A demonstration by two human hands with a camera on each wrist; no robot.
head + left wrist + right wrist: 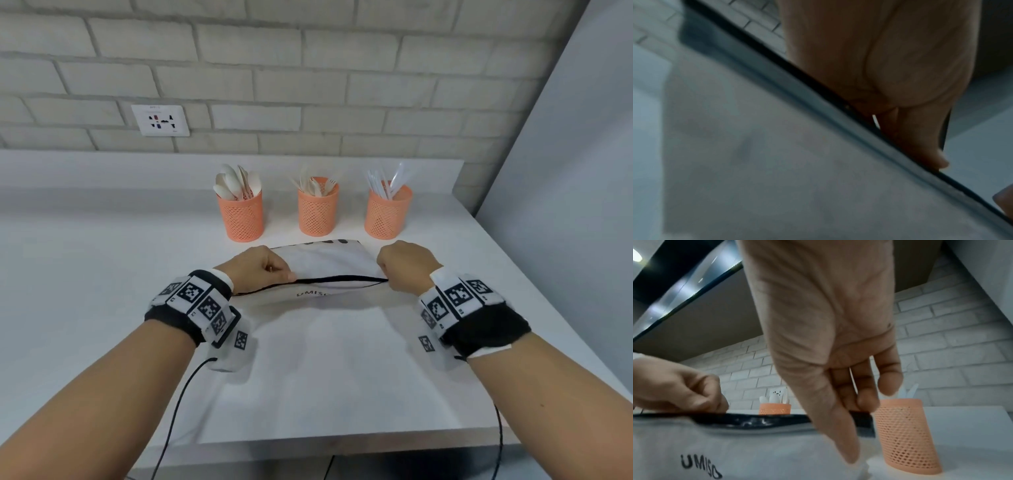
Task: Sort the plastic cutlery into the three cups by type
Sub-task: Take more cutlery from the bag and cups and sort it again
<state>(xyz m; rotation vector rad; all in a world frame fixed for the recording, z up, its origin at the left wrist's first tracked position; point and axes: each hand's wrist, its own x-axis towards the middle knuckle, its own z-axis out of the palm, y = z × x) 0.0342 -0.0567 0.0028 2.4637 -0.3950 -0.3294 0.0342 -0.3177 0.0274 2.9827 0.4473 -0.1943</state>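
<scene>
Three orange mesh cups stand in a row at the back of the white counter: the left cup (241,215) holds white spoons, the middle cup (317,211) forks, the right cup (386,214) (904,434) clear knives. In front of them lies a white fabric bag (329,335) with a black-trimmed mouth. My left hand (263,269) (916,146) pinches the trim at its left end. At the right end my right hand (400,265) (849,402) pinches the same trim. The mouth is lifted slightly off the bag's body. No loose cutlery shows.
A brick wall with a socket plate (160,120) runs behind the counter. A grey panel (582,171) closes the right side. The counter's front edge (342,442) lies just below the bag. Cables hang from both wristbands.
</scene>
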